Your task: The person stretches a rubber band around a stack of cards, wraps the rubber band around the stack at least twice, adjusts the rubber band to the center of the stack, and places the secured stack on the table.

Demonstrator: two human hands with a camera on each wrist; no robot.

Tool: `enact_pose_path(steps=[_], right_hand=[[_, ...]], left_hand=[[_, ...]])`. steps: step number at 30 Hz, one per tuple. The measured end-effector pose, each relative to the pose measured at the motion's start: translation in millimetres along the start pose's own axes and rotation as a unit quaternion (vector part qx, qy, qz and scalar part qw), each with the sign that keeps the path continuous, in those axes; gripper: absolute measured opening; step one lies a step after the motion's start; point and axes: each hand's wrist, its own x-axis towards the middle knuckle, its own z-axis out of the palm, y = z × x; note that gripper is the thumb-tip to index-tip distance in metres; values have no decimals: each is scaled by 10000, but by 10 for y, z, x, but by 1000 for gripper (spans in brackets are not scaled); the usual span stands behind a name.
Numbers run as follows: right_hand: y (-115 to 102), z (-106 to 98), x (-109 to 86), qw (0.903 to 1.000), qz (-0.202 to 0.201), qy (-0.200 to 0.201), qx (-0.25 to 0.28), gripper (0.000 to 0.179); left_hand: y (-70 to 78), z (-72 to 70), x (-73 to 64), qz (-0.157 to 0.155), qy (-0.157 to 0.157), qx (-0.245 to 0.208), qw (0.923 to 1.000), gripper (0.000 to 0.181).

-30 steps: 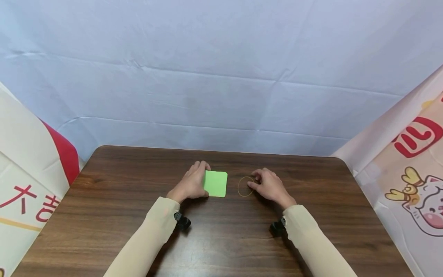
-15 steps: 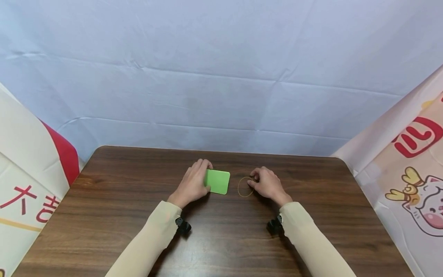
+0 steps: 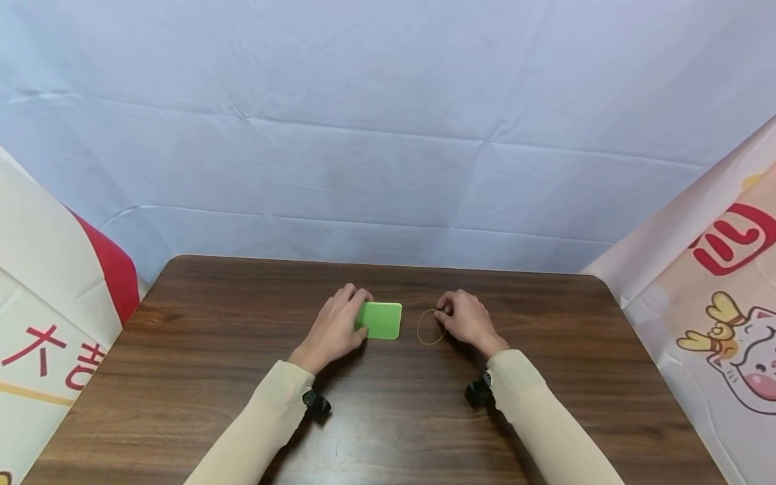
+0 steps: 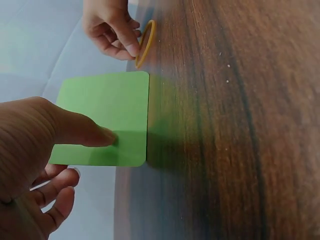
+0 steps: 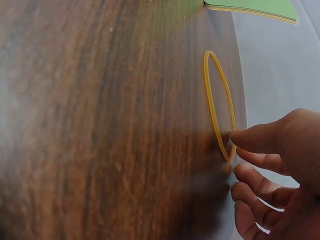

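My left hand (image 3: 335,327) pinches a small stack of green square cards (image 3: 383,320) by its left side. In the left wrist view the thumb lies across the top face of the cards (image 4: 107,112), and they are tilted up off the tabletop. Yellowish layers show along the stack's edge (image 5: 252,11) in the right wrist view. To the right of the cards, my right hand (image 3: 469,318) pinches the right side of a thin yellow rubber band (image 5: 212,100) between thumb and forefinger. The rest of the band forms an open loop close to the wood.
Both hands work over a dark brown wooden table (image 3: 400,417). Behind its far edge hangs a pale blue-white cloth (image 3: 376,168). Printed cloths stand at the left (image 3: 36,289) and right (image 3: 715,296). Each wrist carries a small black camera (image 3: 316,404).
My left hand has lifted and tilted the cards, which shifted slightly right. My right thumb and forefinger have come together on the rubber band's edge; the band has hardly moved.
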Motion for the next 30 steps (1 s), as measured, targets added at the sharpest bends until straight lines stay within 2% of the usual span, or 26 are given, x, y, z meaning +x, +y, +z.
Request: enact_pose_path(steps=[11, 18, 23, 30], right_hand=[[-7, 4, 10, 10000, 46, -29, 7, 7], [12, 15, 13, 10000, 47, -18, -19, 7], [22, 21, 13, 10000, 68, -20, -14, 7], [21, 14, 10, 10000, 60, -28, 45, 7]], left_hand=[[32, -44, -69, -26, 47, -336, 9994, 38], [33, -68, -90, -55, 59, -233, 9997, 31], [18, -78, -96, -90, -22, -170, 9998, 29], [15, -92, -79, -244, -153, -492, 9984, 26]])
